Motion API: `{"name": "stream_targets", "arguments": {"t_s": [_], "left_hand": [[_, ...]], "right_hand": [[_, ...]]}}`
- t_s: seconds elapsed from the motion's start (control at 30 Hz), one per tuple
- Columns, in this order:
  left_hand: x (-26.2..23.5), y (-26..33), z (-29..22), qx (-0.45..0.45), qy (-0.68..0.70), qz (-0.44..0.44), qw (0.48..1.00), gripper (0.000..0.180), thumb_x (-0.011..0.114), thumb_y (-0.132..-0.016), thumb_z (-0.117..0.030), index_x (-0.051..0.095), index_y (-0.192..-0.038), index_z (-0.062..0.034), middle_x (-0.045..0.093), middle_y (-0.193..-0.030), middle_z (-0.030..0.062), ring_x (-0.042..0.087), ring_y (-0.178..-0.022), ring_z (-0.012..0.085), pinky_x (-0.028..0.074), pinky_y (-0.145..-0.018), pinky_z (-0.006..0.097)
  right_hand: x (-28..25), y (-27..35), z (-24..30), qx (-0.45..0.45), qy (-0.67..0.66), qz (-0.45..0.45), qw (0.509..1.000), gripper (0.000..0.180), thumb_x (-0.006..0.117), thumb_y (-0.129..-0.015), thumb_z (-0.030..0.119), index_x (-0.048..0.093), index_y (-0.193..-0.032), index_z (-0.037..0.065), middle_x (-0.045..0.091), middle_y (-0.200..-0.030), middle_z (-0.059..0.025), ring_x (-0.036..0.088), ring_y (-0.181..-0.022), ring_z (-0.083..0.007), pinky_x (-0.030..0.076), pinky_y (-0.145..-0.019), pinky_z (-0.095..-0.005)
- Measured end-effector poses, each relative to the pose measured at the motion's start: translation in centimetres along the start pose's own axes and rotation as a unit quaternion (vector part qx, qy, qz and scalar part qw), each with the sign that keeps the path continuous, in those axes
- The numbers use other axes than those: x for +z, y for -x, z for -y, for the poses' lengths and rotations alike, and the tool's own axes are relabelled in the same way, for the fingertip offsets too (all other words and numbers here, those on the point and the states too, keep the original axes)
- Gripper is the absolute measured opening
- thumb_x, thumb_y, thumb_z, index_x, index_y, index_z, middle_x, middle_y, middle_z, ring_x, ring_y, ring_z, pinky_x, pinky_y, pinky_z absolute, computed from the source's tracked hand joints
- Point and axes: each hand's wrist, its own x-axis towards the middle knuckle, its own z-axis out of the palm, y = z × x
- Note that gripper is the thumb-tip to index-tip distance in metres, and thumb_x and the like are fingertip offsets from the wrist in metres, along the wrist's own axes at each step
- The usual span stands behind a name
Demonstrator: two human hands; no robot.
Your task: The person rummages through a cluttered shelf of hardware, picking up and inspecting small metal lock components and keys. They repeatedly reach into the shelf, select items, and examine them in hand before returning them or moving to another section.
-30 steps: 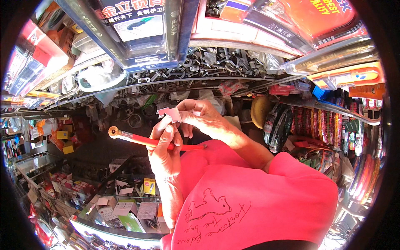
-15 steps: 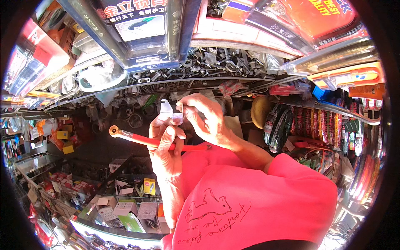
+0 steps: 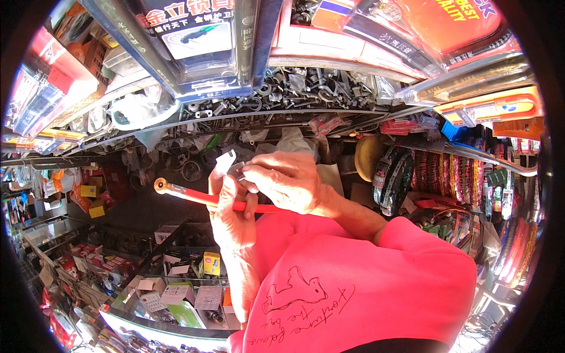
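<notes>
My left hand [image 3: 232,226] is closed around a red rod [image 3: 199,196] with a round brass-coloured end that sticks out to the left. Between the same hand's thumb and fingers stands a small shiny metal bracket [image 3: 225,161] with a notched top. My right hand [image 3: 288,183] is closed at the bracket's lower right side, its fingertips pinching there. The fingers hide much of the bracket's lower part, and the rod's right end passes behind the right wrist, against my red shirt [image 3: 365,276].
A tray of loose metal hardware [image 3: 306,88] lies beyond my hands, with packaged goods [image 3: 194,41] standing over it. Rolls in shiny wrapping [image 3: 438,179] line the right. Several boxes [image 3: 176,294] sit in a glass case at lower left.
My right hand has turned palm-down and moved over the bracket's lower side. The bracket has tilted and shifted slightly left and down. The red rod has barely moved.
</notes>
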Motion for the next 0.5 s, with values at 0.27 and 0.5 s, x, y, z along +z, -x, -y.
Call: {"name": "stream_targets", "arguments": {"t_s": [0.27, 0.5], "left_hand": [[-0.2, -0.5, -0.7, -0.084, 0.090, 0.040, 0.992, 0.041, 0.037, -0.094, -0.035, 0.046, -0.108, 0.0022, 0.051, -0.079, 0.0055, 0.038, -0.048, 0.0083, 0.028, -0.039, 0.020], [0.0, -0.4, -0.6, -0.133, 0.145, 0.073, 0.978, 0.041, 0.035, -0.095, -0.033, 0.048, -0.098, 0.0060, 0.048, -0.065, 0.0081, 0.032, -0.043, 0.0105, 0.026, -0.041, 0.024]], "right_hand": [[-0.6, -1.2, 1.2, 0.173, -0.149, -0.011, 0.974, 0.015, 0.062, -0.075, -0.005, 0.061, -0.089, -0.003, 0.061, -0.082, -0.0124, 0.060, -0.060, -0.0156, 0.047, -0.051, -0.0242], [-0.6, -0.8, 0.3, 0.222, -0.158, 0.004, 0.962, 0.019, 0.058, -0.080, -0.002, 0.058, -0.099, -0.003, 0.061, -0.087, -0.0113, 0.060, -0.065, -0.0111, 0.047, -0.054, -0.0222]]}}
